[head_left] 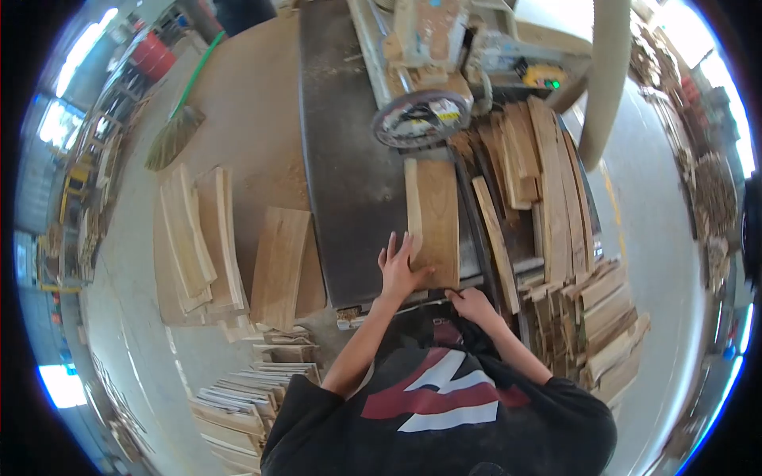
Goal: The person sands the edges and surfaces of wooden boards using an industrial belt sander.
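A wooden board (438,214) lies lengthwise on the dark saw table (349,174), its far end just short of the round saw blade (421,119). My left hand (403,270) rests on the board's left side near the close end, fingers spread and the thumb lying across the wood. At the board's near end, by the table's front edge, is my right hand (474,305) with its fingers curled closed. What those fingers hold, if anything, is hidden. A narrow wood strip (495,244) lies to the right of the board.
Long planks (552,190) are piled right of the blade, with offcuts (611,325) stacked below them. More boards (278,262) lie on a brown surface at left, above a stack of slats (238,412). A thick hose (607,79) hangs at upper right; a broom (176,136) lies upper left.
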### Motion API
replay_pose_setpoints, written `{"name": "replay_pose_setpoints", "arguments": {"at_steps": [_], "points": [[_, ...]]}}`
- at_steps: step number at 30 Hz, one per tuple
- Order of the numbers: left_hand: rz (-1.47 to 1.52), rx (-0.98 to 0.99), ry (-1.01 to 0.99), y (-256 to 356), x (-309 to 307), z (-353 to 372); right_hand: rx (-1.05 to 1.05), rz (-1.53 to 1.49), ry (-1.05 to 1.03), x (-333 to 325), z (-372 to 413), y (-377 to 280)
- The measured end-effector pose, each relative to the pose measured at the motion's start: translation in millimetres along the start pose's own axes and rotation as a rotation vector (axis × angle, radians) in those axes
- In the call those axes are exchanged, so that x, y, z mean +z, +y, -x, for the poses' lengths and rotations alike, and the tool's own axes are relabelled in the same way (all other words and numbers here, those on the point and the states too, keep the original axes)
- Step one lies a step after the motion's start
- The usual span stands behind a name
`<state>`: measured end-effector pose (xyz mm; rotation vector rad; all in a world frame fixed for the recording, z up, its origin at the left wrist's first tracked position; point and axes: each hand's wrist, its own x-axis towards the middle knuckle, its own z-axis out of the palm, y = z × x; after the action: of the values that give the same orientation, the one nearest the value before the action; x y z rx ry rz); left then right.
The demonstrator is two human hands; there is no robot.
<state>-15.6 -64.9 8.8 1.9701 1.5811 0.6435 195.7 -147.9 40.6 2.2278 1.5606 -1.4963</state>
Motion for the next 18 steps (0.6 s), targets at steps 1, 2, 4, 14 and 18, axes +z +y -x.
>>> {"name": "replay_pose_setpoints", "arguments": {"at_steps": [1, 2, 4, 14, 18], "points": [[0.004, 0.012, -0.037, 4, 5, -5, 0.076, -0.152, -0.119, 1, 2, 1], [0.013, -0.001, -0.023, 9, 10, -10, 0.102, -0.177, -0.115, 5, -1, 5], [0.024, -0.003, -0.027, 17, 21, -24, 0.162, -0.77, -0.138, 12, -15, 9], [0.16, -0.194, 0.107, 30, 29, -114, 0.093, -1.237, 0.135, -37, -95, -58], [0.119, -0.163, 0.165, 24, 22, -142, 0.1, -1.306, 0.187, -51, -109, -83]]}}
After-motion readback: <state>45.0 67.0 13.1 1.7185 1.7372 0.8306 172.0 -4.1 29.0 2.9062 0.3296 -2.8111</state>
